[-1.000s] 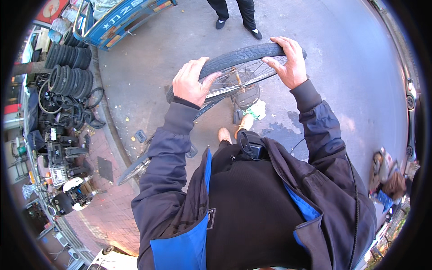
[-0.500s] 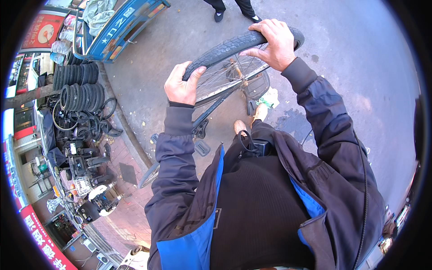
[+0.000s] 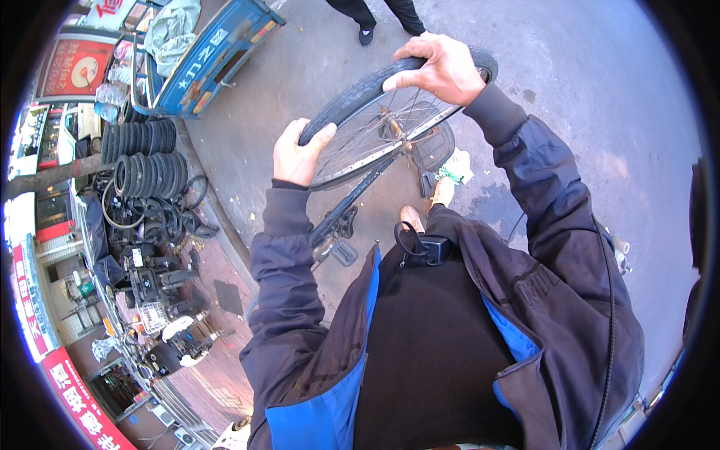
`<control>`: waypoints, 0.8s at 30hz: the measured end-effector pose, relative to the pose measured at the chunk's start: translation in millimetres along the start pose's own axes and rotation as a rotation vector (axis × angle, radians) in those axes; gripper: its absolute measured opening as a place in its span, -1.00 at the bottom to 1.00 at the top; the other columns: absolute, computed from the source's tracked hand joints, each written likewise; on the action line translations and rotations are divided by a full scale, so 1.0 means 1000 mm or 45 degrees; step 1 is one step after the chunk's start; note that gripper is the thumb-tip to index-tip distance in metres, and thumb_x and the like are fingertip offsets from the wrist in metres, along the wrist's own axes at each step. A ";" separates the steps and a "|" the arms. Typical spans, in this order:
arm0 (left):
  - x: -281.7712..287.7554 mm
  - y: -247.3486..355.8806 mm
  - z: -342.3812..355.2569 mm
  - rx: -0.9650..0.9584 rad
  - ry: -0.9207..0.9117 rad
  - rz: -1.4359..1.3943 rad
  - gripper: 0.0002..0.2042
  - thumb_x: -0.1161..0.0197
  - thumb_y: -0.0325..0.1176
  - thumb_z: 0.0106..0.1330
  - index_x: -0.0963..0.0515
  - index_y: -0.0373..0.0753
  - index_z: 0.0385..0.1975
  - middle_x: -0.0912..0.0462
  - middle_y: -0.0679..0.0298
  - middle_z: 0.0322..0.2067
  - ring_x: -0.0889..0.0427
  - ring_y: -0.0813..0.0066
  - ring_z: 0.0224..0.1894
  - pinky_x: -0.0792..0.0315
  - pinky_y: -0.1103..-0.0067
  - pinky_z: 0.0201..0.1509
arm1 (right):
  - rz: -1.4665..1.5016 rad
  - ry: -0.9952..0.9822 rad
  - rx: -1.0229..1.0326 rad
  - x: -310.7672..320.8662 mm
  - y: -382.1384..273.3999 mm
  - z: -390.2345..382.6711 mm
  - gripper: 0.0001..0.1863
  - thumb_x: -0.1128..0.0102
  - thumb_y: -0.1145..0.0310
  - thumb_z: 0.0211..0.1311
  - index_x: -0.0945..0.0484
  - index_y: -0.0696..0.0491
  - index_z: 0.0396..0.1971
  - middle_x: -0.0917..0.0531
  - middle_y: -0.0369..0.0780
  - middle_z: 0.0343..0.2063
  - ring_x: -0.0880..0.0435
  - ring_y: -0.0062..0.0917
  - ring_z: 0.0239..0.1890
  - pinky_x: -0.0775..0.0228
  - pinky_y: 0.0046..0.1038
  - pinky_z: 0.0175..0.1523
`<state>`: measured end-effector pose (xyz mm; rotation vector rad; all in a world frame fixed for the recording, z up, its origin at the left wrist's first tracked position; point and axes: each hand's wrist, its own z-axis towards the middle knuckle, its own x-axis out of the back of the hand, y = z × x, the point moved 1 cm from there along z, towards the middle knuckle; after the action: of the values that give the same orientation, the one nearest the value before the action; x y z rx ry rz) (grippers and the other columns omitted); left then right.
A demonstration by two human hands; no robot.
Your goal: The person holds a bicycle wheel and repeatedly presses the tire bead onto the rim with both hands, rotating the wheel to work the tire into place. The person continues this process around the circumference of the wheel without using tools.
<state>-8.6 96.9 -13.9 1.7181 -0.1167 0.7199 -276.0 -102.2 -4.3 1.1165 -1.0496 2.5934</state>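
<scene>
A bicycle wheel with a black tyre [image 3: 358, 96] and silver spokes [image 3: 375, 139] sits in an upturned bicycle frame [image 3: 352, 206] in front of me. My left hand [image 3: 298, 154] grips the tyre at its near left end, thumb over the tread. My right hand [image 3: 442, 69] closes over the tyre at the far right end. Both arms wear dark jacket sleeves. A pedal [image 3: 343, 253] shows below the wheel.
Stacks of black tyres [image 3: 142, 157] and tools line the kerb at left. A blue cart [image 3: 199, 52] stands at top left. Another person's feet [image 3: 366, 34] are at the top. My shoes [image 3: 442, 191] stand on grey asphalt by a white rag [image 3: 457, 166].
Both hands stayed on the tyre while the view tilted; the wheel now sits higher and further right, with my right hand further up the tyre.
</scene>
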 end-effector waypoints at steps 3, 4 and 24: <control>-0.013 0.027 0.001 -0.365 0.063 0.305 -0.51 -0.59 -0.01 0.36 -0.70 -0.32 0.02 -0.76 0.15 -0.20 -0.75 0.27 -0.14 -0.59 0.42 0.10 | -0.090 0.104 0.178 -0.003 -0.008 0.005 -0.35 -0.67 -0.33 -0.07 -0.88 0.00 -0.29 -0.80 -0.17 -0.44 -0.83 -0.25 -0.34 -0.67 -0.28 -0.14; -0.021 0.036 0.003 -0.546 0.115 0.353 -0.48 -0.58 0.01 0.37 -0.70 -0.31 0.07 -0.78 0.11 -0.16 -0.78 0.21 -0.10 -0.61 0.39 0.12 | -0.113 0.003 0.092 -0.007 -0.012 0.006 -0.36 -0.65 -0.34 -0.04 -0.88 -0.01 -0.29 -0.80 -0.17 -0.46 -0.83 -0.25 -0.34 -0.67 -0.26 -0.14; -0.029 0.042 -0.019 -0.611 0.226 0.473 -0.46 -0.59 -0.08 0.32 -0.65 -0.29 0.16 -0.69 0.09 -0.10 -0.72 0.07 -0.04 -0.58 0.33 0.09 | -0.155 0.182 0.137 0.011 0.051 -0.057 -0.10 -0.73 -0.06 0.03 -0.56 0.03 0.34 -0.64 -0.09 0.22 -0.56 -0.12 0.31 -0.35 -0.07 0.45</control>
<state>-58.4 93.0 8.7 1.1780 -0.4565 1.0201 -336.2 -105.5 -52.3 0.9662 -0.7956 2.6137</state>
